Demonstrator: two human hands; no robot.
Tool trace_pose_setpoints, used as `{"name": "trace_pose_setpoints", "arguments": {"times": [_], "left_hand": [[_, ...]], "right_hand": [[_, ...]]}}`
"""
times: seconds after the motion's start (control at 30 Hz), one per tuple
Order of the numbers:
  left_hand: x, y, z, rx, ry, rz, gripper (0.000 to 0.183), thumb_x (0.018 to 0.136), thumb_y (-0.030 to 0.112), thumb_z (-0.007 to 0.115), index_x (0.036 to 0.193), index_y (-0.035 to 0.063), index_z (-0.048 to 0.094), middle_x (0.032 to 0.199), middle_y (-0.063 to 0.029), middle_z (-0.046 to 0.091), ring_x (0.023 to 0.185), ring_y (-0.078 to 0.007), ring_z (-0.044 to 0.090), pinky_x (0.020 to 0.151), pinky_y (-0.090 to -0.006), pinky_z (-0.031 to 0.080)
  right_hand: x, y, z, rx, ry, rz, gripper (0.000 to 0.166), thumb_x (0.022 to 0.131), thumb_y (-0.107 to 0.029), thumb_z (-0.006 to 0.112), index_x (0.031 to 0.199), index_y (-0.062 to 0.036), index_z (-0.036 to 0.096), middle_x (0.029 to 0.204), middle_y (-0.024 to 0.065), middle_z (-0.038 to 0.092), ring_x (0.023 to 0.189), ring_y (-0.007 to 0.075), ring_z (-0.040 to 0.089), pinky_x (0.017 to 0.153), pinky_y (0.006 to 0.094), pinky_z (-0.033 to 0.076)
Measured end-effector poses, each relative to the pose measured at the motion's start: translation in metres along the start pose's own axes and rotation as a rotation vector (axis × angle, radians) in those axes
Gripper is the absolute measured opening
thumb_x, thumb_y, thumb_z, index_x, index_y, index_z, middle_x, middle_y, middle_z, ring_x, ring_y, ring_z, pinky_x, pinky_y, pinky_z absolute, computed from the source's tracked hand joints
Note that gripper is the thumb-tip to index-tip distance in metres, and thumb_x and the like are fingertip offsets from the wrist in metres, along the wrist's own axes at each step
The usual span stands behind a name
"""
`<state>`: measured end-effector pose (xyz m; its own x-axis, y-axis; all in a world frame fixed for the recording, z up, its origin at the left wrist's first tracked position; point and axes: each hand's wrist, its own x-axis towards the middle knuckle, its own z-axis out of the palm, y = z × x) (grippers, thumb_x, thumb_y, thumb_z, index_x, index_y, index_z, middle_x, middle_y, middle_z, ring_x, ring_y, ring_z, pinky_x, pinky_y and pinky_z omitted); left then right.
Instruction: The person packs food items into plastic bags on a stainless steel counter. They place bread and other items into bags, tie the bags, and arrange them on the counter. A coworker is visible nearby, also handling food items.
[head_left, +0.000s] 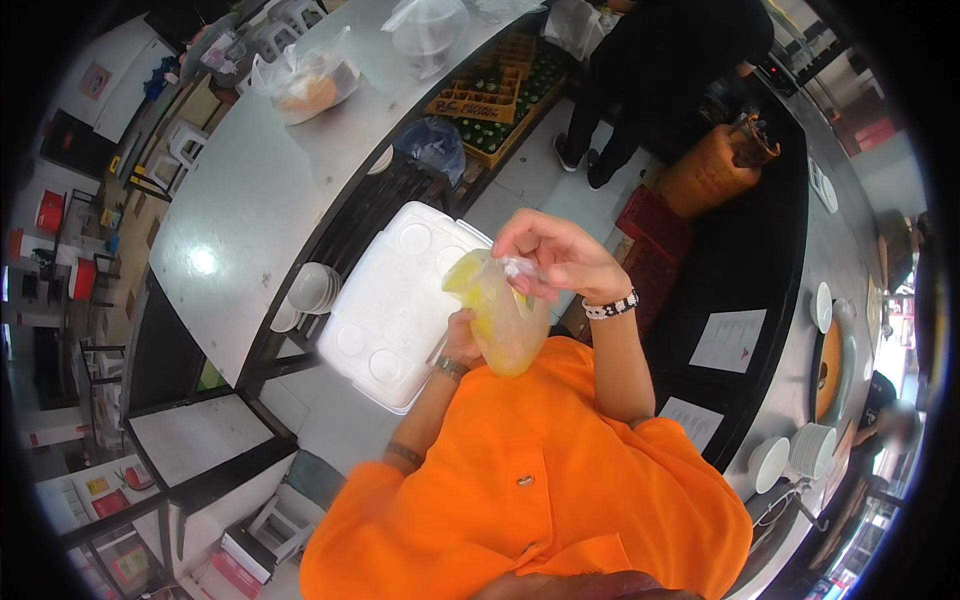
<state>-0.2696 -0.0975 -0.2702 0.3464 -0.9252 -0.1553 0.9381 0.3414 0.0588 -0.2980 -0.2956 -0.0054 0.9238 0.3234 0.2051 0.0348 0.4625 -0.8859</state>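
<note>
A clear plastic bag with yellow contents hangs in front of my orange shirt. My right hand, wearing a black and white beaded bracelet, pinches the bag's gathered top. Below and to the left, my left hand holds the bag's side, its fingers partly hidden behind the plastic. A watch is on that wrist. Under the hands lies the white lid of a cooler box.
A steel counter on the left bears a tied bag of orange food. Stacked bowls sit on a shelf. Bottle crates, a person in black and an orange gas cylinder are ahead. Plates stand right.
</note>
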Motion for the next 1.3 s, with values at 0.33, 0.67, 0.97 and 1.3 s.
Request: {"name": "trace_pose_setpoints", "arguments": {"times": [0.33,0.67,0.97,1.3], "left_hand": [[0.034,0.012,0.072,-0.004,0.107,0.138,0.052,0.093,0.030,0.056,0.136,0.0035,0.042,0.133,-0.0132,0.050,0.122,-0.0273,0.050,0.105,-0.0431,0.041],[0.129,0.001,0.148,0.504,0.039,0.437,0.038,0.093,0.036,0.056,0.118,0.0076,0.050,0.110,-0.0074,0.054,0.103,-0.0180,0.053,0.088,-0.0315,0.045],[0.230,0.020,0.129,1.665,0.295,0.636,0.030,0.086,0.020,0.063,0.113,0.0131,0.051,0.099,0.0003,0.053,0.094,-0.0104,0.052,0.077,-0.0271,0.044],[0.300,0.024,0.110,0.753,0.338,0.535,0.050,0.094,0.044,0.054,0.126,0.0067,0.051,0.117,-0.0025,0.056,0.108,-0.0161,0.055,0.091,-0.0307,0.044]], "right_hand": [[-0.008,0.002,-0.026,0.199,0.128,-0.306,0.052,0.079,-0.025,0.074,0.117,-0.0038,0.046,0.101,0.0070,0.058,0.071,0.0071,0.047,0.058,0.0188,0.033],[-0.007,-0.019,-0.099,0.046,0.150,-0.258,0.065,0.076,-0.033,0.075,0.125,-0.0039,0.043,0.111,0.0127,0.056,0.076,0.0140,0.050,0.070,0.0267,0.041],[0.014,-0.052,-0.187,-0.098,-0.024,-0.177,0.049,0.079,-0.021,0.071,0.121,-0.0041,0.052,0.113,0.0078,0.055,0.079,0.0112,0.052,0.070,0.0247,0.040],[0.039,-0.068,-0.249,-0.110,0.084,-0.027,0.039,0.084,-0.010,0.067,0.119,-0.0016,0.053,0.103,0.0041,0.054,0.086,0.0085,0.052,0.076,0.0226,0.043]]}}
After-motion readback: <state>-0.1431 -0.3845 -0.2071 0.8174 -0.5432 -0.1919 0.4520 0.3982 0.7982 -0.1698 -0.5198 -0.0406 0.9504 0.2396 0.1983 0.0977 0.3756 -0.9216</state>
